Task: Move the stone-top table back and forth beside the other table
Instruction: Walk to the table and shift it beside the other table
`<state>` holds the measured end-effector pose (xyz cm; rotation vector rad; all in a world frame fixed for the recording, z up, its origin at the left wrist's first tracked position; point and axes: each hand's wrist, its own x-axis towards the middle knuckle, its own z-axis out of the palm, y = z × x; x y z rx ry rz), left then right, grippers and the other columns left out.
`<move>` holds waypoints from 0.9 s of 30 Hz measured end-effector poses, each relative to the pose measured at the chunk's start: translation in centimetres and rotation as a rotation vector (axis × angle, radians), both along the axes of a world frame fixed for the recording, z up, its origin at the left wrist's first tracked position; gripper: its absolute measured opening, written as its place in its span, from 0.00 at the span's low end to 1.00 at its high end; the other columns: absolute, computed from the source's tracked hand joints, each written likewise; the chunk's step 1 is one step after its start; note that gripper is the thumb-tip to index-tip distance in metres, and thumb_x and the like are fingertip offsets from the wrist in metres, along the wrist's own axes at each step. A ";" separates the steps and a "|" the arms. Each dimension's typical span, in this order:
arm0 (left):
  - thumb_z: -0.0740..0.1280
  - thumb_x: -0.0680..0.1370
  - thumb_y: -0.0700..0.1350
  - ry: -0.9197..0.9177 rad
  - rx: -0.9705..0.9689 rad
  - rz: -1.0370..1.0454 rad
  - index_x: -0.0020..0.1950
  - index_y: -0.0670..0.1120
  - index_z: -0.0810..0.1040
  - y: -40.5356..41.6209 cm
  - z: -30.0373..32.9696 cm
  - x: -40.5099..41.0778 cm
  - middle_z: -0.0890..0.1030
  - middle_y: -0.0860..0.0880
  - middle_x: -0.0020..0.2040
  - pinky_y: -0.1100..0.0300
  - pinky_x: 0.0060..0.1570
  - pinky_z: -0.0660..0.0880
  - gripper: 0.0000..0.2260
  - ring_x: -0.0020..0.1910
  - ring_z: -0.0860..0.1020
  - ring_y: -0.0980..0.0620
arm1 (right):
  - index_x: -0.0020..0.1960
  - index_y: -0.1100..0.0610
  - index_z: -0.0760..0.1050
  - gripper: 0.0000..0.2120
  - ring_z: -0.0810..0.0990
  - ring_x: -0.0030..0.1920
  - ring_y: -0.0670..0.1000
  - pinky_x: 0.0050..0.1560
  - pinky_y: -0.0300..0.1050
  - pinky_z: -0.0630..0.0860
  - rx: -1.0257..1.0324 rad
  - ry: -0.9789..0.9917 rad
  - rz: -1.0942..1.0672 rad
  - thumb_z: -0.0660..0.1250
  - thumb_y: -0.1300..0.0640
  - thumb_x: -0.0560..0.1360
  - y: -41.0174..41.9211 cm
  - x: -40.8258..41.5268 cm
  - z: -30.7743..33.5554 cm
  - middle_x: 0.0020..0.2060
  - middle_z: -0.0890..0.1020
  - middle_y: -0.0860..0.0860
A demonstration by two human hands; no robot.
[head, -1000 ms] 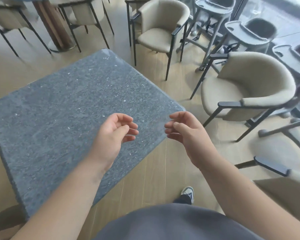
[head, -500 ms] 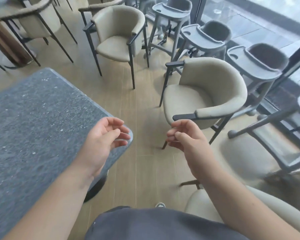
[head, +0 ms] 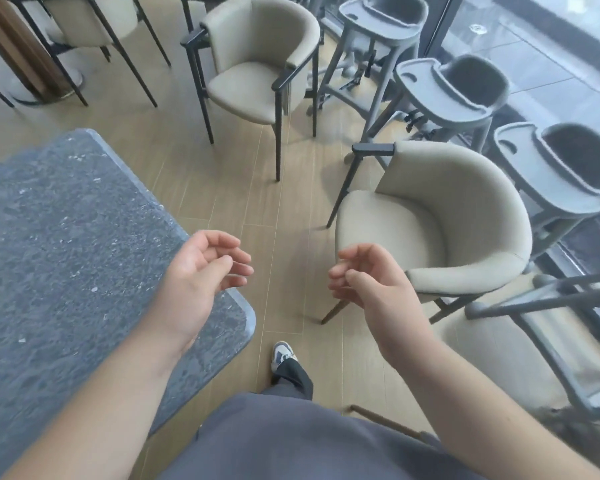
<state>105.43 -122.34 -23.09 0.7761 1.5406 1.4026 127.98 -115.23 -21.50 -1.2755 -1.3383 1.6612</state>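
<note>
The stone-top table (head: 66, 258) is a dark grey speckled slab with rounded corners, filling the left side of the view. My left hand (head: 201, 275) hovers above its near right corner, fingers loosely curled, holding nothing. My right hand (head: 368, 275) hangs in the air over the wooden floor to the right of the table, fingers also loosely curled and empty. Neither hand touches the table. Of the other table, only a brown pedestal (head: 18, 46) shows at the top left.
A beige armchair (head: 440, 237) stands close on the right, another beige armchair (head: 257, 64) further ahead. Several grey high chairs (head: 447, 88) line the window on the right. My shoe (head: 283, 355) is on the wooden floor between table and chair.
The view has swung to the right, so the stone top slid to the left edge and more chairs came into sight. Both hands stay raised, loosely curled and empty.
</note>
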 end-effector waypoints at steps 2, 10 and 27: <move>0.60 0.80 0.34 -0.008 0.002 0.032 0.55 0.44 0.77 2.9 -0.3 -1.3 0.84 0.48 0.44 0.55 0.48 0.80 0.10 0.45 0.83 0.47 | 0.54 0.56 0.75 0.14 0.81 0.41 0.49 0.46 0.42 0.78 0.002 -0.022 0.015 0.58 0.63 0.71 3.5 -1.7 0.2 0.39 0.82 0.46; 0.57 0.81 0.29 0.010 -0.026 0.137 0.55 0.43 0.77 10.7 -0.4 -6.9 0.84 0.49 0.43 0.59 0.47 0.81 0.13 0.44 0.84 0.49 | 0.54 0.60 0.74 0.15 0.81 0.40 0.48 0.48 0.45 0.79 0.021 -0.031 0.132 0.54 0.74 0.78 14.1 -9.7 1.5 0.39 0.81 0.49; 0.57 0.81 0.29 -0.015 -0.141 0.890 0.54 0.42 0.77 14.5 -0.2 -17.6 0.84 0.51 0.42 0.55 0.48 0.82 0.13 0.42 0.83 0.51 | 0.55 0.58 0.75 0.15 0.82 0.42 0.50 0.51 0.49 0.80 -0.073 -0.006 0.779 0.55 0.72 0.78 29.4 -32.9 -1.7 0.40 0.83 0.49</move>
